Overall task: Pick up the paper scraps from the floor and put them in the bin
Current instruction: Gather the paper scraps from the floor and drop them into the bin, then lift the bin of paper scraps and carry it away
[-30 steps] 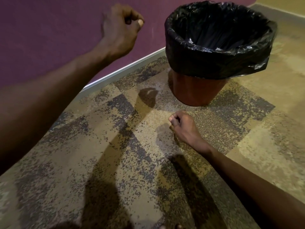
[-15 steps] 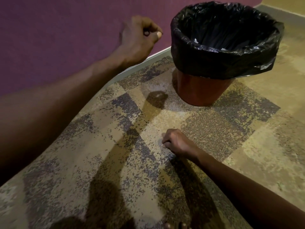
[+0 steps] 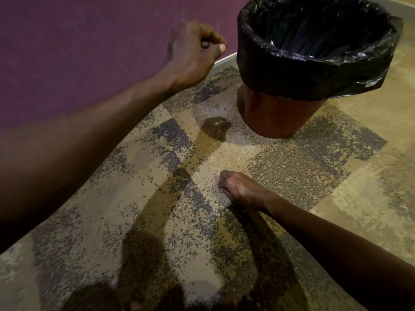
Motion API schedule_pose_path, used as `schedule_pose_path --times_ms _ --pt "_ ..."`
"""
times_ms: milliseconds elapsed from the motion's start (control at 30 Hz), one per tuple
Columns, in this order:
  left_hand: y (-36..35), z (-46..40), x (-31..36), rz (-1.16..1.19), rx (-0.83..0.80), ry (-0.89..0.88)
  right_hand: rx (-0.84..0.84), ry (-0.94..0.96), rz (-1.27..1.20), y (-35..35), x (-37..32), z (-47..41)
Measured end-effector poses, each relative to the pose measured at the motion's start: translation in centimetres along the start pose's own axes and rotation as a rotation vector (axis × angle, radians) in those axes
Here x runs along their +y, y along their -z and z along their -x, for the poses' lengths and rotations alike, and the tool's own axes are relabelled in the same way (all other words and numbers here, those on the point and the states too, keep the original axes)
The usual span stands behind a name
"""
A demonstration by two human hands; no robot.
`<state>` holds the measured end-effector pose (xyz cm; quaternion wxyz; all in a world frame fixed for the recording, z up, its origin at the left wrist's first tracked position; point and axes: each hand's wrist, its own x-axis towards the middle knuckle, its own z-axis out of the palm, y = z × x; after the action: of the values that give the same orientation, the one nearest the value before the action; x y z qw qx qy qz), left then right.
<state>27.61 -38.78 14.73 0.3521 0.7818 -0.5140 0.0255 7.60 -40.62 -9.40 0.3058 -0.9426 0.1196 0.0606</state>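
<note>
The left hand [image 3: 193, 52] is hanging in the air in front of the purple wall [image 3: 89, 52], just left of the bin [image 3: 278, 115], fingers curled into a fist; whether anything is inside cannot be told. The right hand [image 3: 240, 189] is reaching down to the speckled carpet floor [image 3: 314, 176], fingertips bunched together against it; no paper scrap is showing there. The bin, lined with a black bag [image 3: 314, 70], is standing upright near the wall.
</note>
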Motion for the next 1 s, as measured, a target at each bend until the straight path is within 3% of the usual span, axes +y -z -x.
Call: schedule_pose_path --times_ms 133,300,633,767,867,1000 --pt "0.4 -0.3 0.3 0.002 0.013 -0.020 0.047 -0.051 -0.044 0.2 -0.1 0.1" --pt "-0.1 -0.5 0.3 0.021 0.003 -0.015 0.410 -0.184 -0.213 4.3 -0.6 0.8" --pt "-1.1 -2.1 2.8 0.110 0.040 0.016 0.969 -0.081 -0.221 21.5 -8.9 3.5" --pt "-1.0 -2.8 3.7 0.183 0.053 0.066 1.160 -0.075 -0.042 28.3 -9.2 4.5" --pt "-1.0 -3.3 4.2 0.227 0.070 0.106 1.163 -0.152 0.095 32.2 -6.8 3.6" --pt "-1.4 -3.9 4.6 0.286 0.088 0.175 0.864 -0.266 0.313 34.9 -2.5 1.6"
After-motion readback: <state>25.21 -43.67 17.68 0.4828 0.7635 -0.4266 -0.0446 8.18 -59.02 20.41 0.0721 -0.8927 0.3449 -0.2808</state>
